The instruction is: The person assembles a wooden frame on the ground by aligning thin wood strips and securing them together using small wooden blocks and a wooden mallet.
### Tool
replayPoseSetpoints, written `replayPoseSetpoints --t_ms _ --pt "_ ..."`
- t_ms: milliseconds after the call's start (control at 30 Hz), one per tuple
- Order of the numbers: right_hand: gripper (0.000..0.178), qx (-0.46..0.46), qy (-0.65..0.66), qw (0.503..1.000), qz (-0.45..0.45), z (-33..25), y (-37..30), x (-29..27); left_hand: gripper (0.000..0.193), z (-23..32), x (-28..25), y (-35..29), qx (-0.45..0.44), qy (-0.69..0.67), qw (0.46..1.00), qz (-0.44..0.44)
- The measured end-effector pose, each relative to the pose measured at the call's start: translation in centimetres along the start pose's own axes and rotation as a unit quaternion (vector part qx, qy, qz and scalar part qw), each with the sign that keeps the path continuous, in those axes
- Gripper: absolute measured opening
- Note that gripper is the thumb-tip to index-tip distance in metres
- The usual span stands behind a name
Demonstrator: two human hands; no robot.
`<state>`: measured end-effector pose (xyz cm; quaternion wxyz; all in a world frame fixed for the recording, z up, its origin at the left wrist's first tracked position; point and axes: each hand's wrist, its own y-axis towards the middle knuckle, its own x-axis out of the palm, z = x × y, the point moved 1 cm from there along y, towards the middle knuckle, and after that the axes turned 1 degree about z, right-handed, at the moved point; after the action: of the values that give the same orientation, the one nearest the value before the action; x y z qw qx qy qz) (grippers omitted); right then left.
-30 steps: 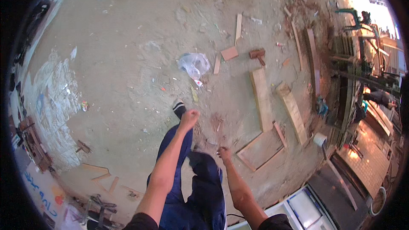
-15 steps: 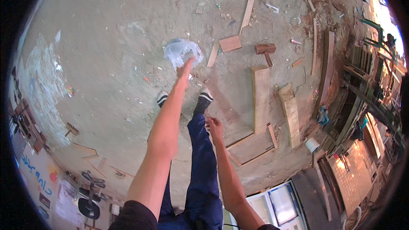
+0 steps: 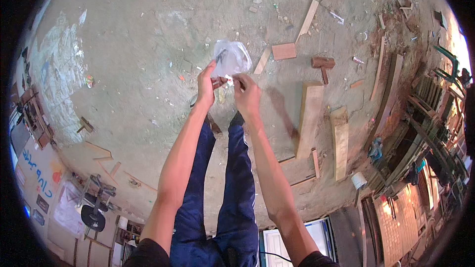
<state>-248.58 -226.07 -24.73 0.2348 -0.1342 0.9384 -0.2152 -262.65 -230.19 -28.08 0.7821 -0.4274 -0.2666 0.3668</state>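
crumpled whitish see-thru plastic bag [image 3: 231, 58] over grey dirt floor [image 3: 143, 64], lifted or not unclear. l. hand [image 3: 205, 87] at its l. edge, r. hand [image 3: 248, 93] curled at near edge; hands apart, grip hidden, can't tell if clamped. flanked prob. bc film is floppy.

The sleeves [image 3: 148, 253] are black, the trousers [image 3: 230, 183] navy with white side striping [image 3: 246, 142].

the floor [image 3: 133, 79] is dusty grey, with perhaps a pale wall [image 3: 30, 182] lower left.
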Motion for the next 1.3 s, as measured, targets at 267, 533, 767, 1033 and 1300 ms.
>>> replayPoseSetpoints --t_ms 267,533,767,1033,1300 --pt "0.016 0.021 -0.176 0.958 -0.227 -0.7 4.9 2.5 0.061 4.0 0.2 -11.9 0.058 0.139 0.987 -0.048" --pt "0.024 -0.064 -0.364 0.843 -0.389 4.3 -3.2 3.3 0.056 5.2 0.3 -21.4 -0.082 0.153 0.981 -0.083" --pt "0.027 -0.062 -0.331 0.86 -0.384 4.6 -4.8 4.8 0.056 6.7 -1.3 -21.1 -0.074 0.077 0.992 -0.062" --pt "0.03 -0.206 -0.32 0.895 -0.234 4.3 -6.4 3.6 0.057 7.4 -2.7 -18.8 -0.047 0.121 0.991 -0.02" --pt "0.014 -0.077 -0.106 0.991 0.007 2.1 -4.1 1.4 0.056 5.3 -0.3 -17.2 -0.011 0.101 0.995 -0.023"
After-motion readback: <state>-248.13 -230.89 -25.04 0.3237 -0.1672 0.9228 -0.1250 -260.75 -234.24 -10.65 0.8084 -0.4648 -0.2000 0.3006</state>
